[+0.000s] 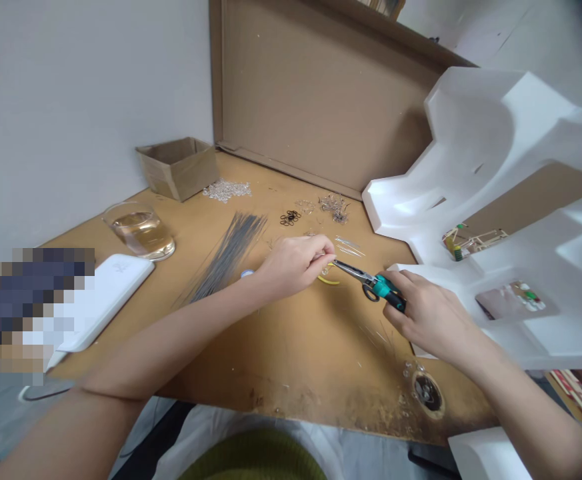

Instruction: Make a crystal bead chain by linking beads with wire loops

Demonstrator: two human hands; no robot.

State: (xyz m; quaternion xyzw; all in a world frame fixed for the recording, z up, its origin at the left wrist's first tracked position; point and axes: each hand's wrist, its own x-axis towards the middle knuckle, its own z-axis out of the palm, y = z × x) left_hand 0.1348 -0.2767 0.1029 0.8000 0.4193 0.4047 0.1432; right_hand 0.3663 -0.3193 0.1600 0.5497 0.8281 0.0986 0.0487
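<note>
Above the middle of the table, my left hand (pixel 298 265) is closed in a pinch. What its fingertips hold is too small to name. My right hand (pixel 428 313) wraps round the teal and black handles of long-nose pliers (pixel 358 272). Their narrow metal jaws point left and meet the left fingertips. Just below the fingertips lies a yellow curved piece (pixel 329 281). A bundle of thin grey wires (pixel 231 257) lies to the left of my left hand. Behind the hands are a few short pale wires (pixel 349 248) and some black rings (pixel 290 218).
A cardboard box (pixel 181 173) stands at the back left beside a pile of clear small pieces (pixel 227 191). Nearer are a glass of liquid (pixel 143 230) and a white power bank (pixel 115 293). White foam packaging (pixel 401 200) borders the right. A round hole (pixel 427 393) sits near the front edge.
</note>
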